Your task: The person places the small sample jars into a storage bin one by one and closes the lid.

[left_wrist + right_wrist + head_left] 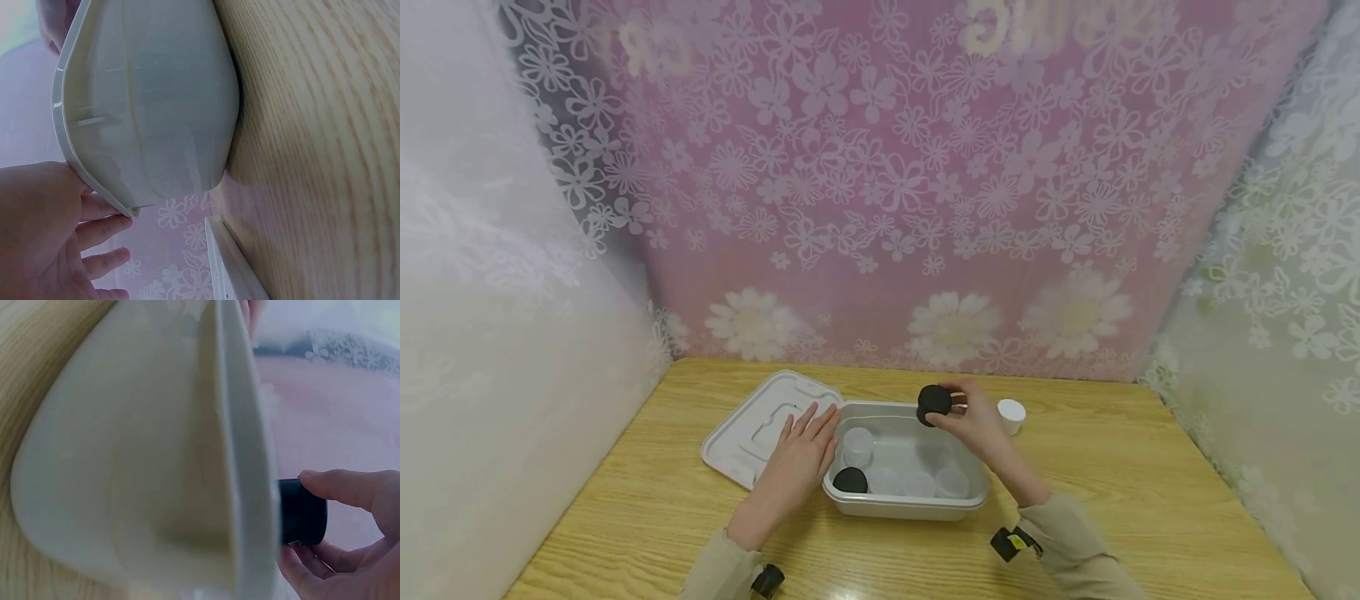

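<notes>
My right hand point(977, 421) pinches a small black jar point(933, 402) between thumb and fingers over the far right part of the white plastic tub point(910, 507). In the right wrist view the black jar point(302, 511) shows partly behind the tub's rim. My left hand point(801, 458) lies against the tub's left rim, fingers extended; in the left wrist view its fingers point(103, 231) touch the rim's corner. Inside the tub, another black jar point(851, 481) sits at the front left corner, with a translucent jar point(857, 447) behind it and several more translucent jars point(919, 483) along the front wall.
The tub's white lid point(752, 425) lies on the wooden table point(1112, 500) to the left, partly behind my left hand. A white jar point(1011, 415) stands right of the tub, beyond my right wrist. Flowered curtains point(880, 208) enclose the back and sides.
</notes>
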Available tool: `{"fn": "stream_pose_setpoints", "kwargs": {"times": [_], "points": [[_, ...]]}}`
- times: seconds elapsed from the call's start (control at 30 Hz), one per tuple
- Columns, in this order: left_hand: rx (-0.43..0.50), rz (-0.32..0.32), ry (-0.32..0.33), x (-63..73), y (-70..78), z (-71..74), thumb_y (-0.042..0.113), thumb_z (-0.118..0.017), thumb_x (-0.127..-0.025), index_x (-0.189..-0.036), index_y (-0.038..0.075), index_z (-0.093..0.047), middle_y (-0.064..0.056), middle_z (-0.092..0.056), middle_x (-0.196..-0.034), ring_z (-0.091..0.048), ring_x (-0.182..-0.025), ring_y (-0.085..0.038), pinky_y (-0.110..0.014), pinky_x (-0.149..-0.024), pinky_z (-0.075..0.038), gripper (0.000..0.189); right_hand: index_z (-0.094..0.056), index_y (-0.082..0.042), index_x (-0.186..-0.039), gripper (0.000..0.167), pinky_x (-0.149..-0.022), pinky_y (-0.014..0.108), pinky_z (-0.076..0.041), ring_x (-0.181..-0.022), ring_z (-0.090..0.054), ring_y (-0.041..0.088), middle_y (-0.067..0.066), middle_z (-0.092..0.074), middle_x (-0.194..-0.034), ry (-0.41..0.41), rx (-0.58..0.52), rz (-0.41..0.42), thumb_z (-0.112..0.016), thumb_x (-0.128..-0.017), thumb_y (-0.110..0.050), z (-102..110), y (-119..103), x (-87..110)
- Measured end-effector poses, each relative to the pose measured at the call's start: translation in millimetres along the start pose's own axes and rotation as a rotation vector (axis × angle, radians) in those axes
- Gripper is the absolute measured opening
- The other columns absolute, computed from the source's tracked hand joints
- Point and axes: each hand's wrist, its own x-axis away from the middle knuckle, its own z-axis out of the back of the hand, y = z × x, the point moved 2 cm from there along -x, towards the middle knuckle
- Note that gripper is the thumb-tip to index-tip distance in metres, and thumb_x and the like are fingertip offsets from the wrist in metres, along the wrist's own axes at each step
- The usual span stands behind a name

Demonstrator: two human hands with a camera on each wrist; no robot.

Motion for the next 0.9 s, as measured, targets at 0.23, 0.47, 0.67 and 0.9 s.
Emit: {"fn": "stream_pose_setpoints", "kwargs": {"times": [0.23, 0.47, 0.67, 0.9], "points": [[-0.004, 0.009, -0.012, -1.1, 1.5, 1.3, 0.018, -0.058, -0.104, -0.144, 0.001, -0.056, -0.016, -0.055, -0.147, -0.043, -0.141, -0.041, -0.066, -0.112, -0.032, 0.044, -0.06, 0.008, -0.13, 0.055, -0.092, 0.045, -0.056, -0.11, -0.065, 0.039, 0.024, -0.061, -0.127, -0.028, 0.039, 0.022, -0.084, -0.082, -0.005, -25, -2, -3.8], [0.001, 0.008, -0.005, 0.4, 0.6, 2.6, 0.018, -0.06, -0.103, -0.143, 0.001, -0.056, -0.015, -0.055, -0.147, -0.043, -0.141, -0.041, -0.066, -0.112, -0.032, 0.044, -0.061, 0.009, -0.125, 0.053, -0.091, 0.048, -0.056, -0.107, -0.066, 0.041, 0.024, -0.063, -0.122, -0.075, 0.094, 0.055, -0.085, -0.078, 0.001, -47, -1, -6.0], [-0.011, 0.008, 0.002, 0.7, 0.1, 2.2, 0.018, -0.06, -0.102, -0.143, 0.002, -0.057, -0.015, -0.056, -0.146, -0.044, -0.14, -0.041, -0.067, -0.111, -0.033, 0.044, -0.063, 0.006, -0.12, 0.049, -0.087, 0.047, -0.057, -0.101, -0.068, 0.038, 0.022, -0.064, -0.117, -0.11, 0.156, 0.087, -0.086, -0.077, 0.002, -60, 0, -6.0], [-0.006, 0.007, 0.0, -0.3, 0.4, 1.6, 0.018, -0.06, -0.103, -0.143, 0.002, -0.058, -0.014, -0.056, -0.146, -0.044, -0.141, -0.04, -0.067, -0.111, -0.033, 0.043, -0.065, 0.005, -0.119, 0.048, -0.084, 0.045, -0.056, -0.096, -0.068, 0.033, 0.019, -0.068, -0.115, -0.159, 0.225, 0.068, -0.086, -0.076, 0.002, -71, 3, -6.9]]}}
